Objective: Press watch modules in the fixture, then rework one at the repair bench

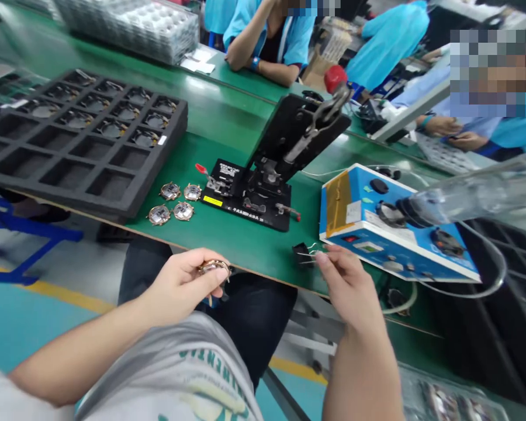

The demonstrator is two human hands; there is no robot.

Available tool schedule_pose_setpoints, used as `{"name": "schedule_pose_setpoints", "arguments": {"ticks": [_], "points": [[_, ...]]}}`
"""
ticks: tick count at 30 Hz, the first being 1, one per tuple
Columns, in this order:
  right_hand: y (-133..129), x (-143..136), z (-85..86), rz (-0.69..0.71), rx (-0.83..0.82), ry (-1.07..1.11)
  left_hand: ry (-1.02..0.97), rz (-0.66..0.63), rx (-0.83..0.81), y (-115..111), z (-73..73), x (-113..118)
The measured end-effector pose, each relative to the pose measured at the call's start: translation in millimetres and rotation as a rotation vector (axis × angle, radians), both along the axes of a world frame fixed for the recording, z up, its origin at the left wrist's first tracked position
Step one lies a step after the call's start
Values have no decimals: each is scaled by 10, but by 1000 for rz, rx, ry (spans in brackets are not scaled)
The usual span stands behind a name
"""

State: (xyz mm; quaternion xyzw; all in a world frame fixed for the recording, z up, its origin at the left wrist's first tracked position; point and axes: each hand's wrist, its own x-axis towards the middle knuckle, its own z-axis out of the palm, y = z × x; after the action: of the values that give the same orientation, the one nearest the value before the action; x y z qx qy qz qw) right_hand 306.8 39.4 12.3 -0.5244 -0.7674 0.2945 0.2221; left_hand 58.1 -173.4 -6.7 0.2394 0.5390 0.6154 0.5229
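Note:
My left hand (193, 280) grips a round gold-rimmed watch case (214, 268) between thumb and fingers, over my lap at the table's front edge. My right hand (342, 275) pinches thin metal tweezers, whose tips lie at a small black block (303, 255) near the edge. Several similar watch cases (183, 210) rest on the green table (254, 245), left of a black clamp fixture (245, 213) with red-tipped levers.
A black foam tray (135, 199) with several watch parts lies at the left. On the right stands a blue machine (403, 234) with a clear tube. White trays (175, 35) are stacked at the back, where people in blue sit.

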Motion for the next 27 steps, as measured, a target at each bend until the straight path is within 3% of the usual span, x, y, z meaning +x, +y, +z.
{"name": "schedule_pose_setpoints", "arguments": {"ticks": [5, 10, 16, 27], "points": [[-440, -189, -40, 199, -421, 499, 61, -49, 15, -56, 80, 2], [-731, -402, -95, 156, -506, 840, 288, -117, 88, -110, 125, -38], [-831, -473, -75, 148, -755, 821, 494, -134, 169, -147, 209, -65], [-838, -527, -15, 124, -843, 847, 647, -168, 322, -152, 219, -95]]}}
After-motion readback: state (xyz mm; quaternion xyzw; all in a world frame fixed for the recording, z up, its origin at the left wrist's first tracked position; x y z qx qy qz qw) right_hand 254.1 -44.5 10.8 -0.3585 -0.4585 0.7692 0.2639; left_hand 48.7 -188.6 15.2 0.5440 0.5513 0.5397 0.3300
